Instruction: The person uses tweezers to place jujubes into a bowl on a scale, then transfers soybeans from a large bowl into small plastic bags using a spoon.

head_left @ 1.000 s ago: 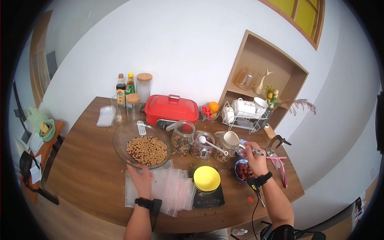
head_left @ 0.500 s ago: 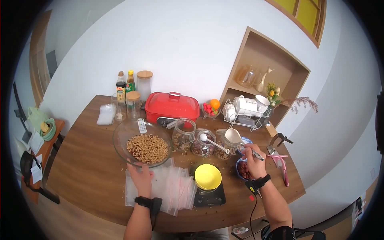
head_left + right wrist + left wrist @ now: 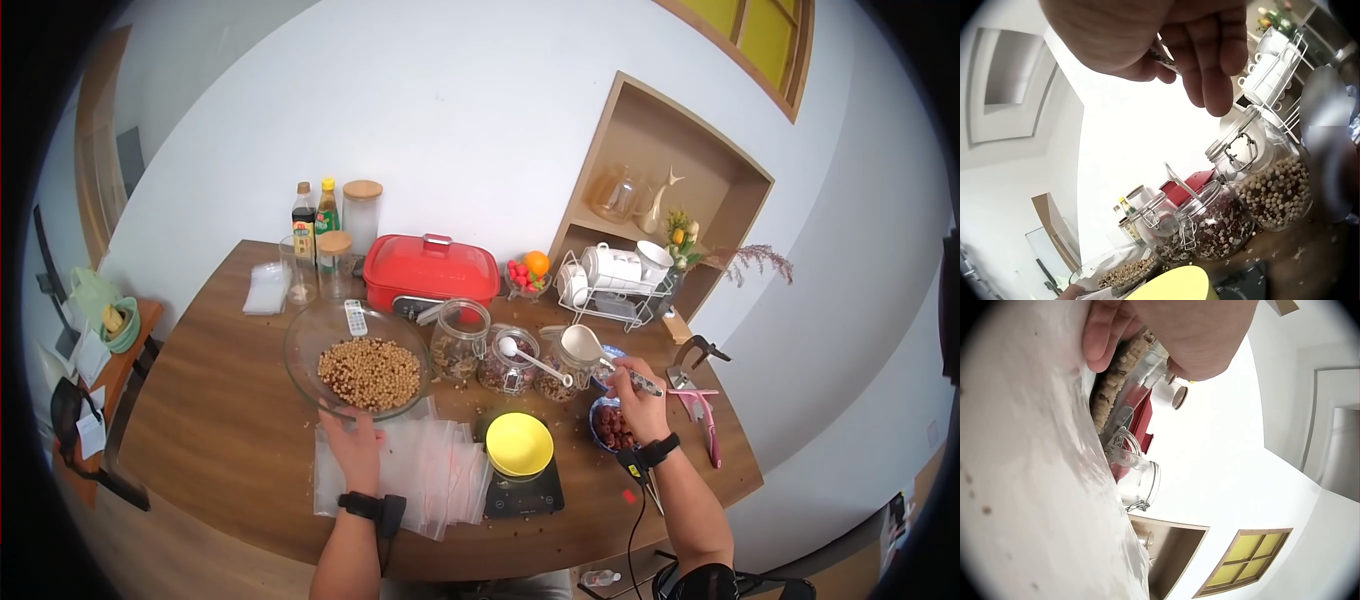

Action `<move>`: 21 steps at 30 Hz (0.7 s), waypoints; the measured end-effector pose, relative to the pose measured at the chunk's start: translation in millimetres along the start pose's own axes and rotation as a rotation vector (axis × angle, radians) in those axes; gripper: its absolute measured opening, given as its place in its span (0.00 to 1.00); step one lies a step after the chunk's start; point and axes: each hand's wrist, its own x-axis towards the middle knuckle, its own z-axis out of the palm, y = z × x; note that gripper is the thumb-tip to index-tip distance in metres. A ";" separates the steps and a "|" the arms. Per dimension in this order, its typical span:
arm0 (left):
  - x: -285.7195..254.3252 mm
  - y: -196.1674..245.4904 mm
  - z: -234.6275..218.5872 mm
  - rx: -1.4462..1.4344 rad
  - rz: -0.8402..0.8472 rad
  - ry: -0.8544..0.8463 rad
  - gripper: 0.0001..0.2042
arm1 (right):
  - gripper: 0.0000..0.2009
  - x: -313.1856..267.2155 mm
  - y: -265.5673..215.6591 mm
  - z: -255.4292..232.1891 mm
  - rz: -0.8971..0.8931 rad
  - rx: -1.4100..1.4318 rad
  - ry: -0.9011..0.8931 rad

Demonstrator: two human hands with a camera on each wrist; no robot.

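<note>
In the head view my right hand (image 3: 642,405) grips the patterned handle of a white ladle (image 3: 580,343). The ladle's bowl is at the mouth of the right-hand clip-top glass jar (image 3: 556,384), which the right wrist view shows part-filled with round tan beans (image 3: 1277,190). My left hand (image 3: 352,450) lies at the near rim of a wide glass bowl (image 3: 300,372), its fingers against the edge and uncurled. Chickpea-like beans (image 3: 385,375) and darker ones fill the bowl's near part. Clear plastic bags (image 3: 420,490) lie under and beside that hand.
A yellow bowl (image 3: 519,444) stands on a black scale (image 3: 530,497) between the hands. Another jar (image 3: 507,372) has a white spoon across it. Red dates (image 3: 612,428) fill a blue-rimmed bowl below my right hand. Behind are a red cooker (image 3: 432,270) and a cup rack (image 3: 620,300).
</note>
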 end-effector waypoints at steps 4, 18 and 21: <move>-2.2 5.5 1.2 0.003 -0.026 0.001 0.38 | 0.10 3.0 6.0 -1.8 0.010 0.012 -0.004; -2.9 6.6 2.6 -0.004 0.008 0.000 0.37 | 0.09 -10.6 -0.6 -4.0 -0.279 -0.352 -0.022; -2.5 3.7 1.8 -0.013 0.003 0.001 0.37 | 0.08 -14.9 -9.8 -3.8 -0.517 -0.526 0.005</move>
